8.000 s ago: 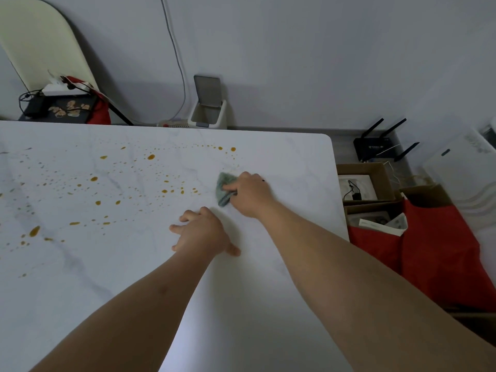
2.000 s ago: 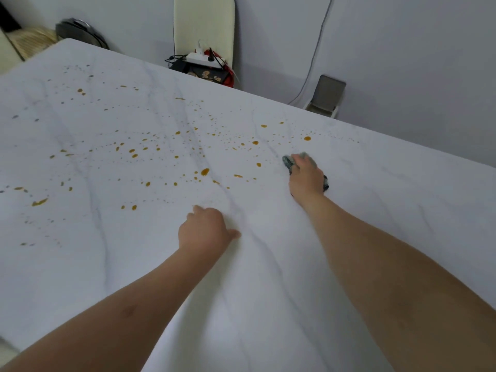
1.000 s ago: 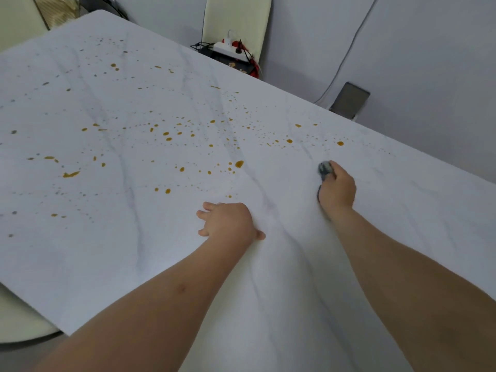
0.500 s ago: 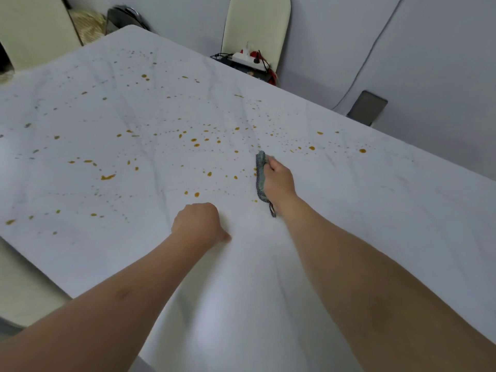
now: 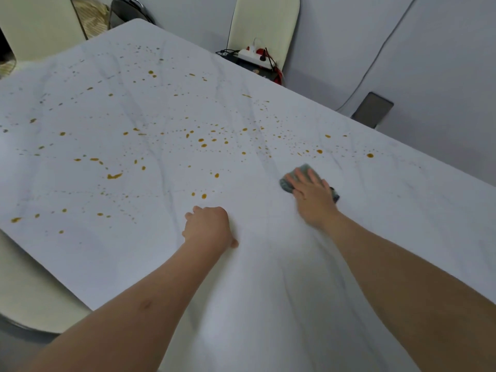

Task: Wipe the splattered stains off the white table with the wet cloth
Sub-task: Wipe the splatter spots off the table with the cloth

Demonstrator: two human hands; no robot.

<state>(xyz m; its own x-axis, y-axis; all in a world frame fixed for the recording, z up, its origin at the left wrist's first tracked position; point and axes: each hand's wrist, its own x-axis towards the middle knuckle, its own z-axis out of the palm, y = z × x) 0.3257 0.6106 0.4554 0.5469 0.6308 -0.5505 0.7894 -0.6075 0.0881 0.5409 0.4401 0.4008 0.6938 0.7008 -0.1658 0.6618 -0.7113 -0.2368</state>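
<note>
Soft even indoor light, no hard shadows; faint glare on table (image 5: 241, 331) near its front edge. Wide-angle bend at frame edges, slight motion blur overall, pic fairly soft.

Right hand (image 5: 311, 196) flat on cloth (image 5: 288, 183) on table (image 5: 268, 304); left hand (image 5: 208, 228) to its left; stains (image 5: 201, 142) behind and left.
</note>
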